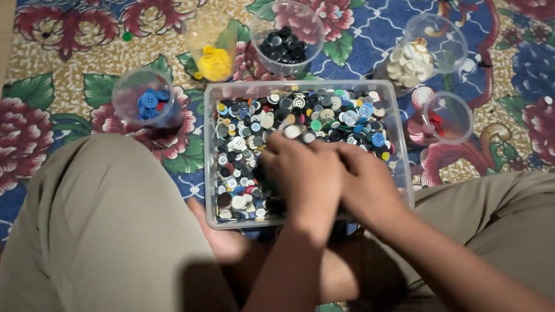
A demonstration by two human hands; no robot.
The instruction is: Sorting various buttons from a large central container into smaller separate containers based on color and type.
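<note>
Both hands, left [301,174] and right [367,182], dig in the button tray [398,134] on the floor; finger grip hidden, can't tell; cups [148,100] barely filled, tray mostly full, so sorting's early I'd say.

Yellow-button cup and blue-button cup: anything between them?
Nothing stands between them. Head view shows only bare floral cloth between the blue-button cup and the yellow-button cup.
</note>
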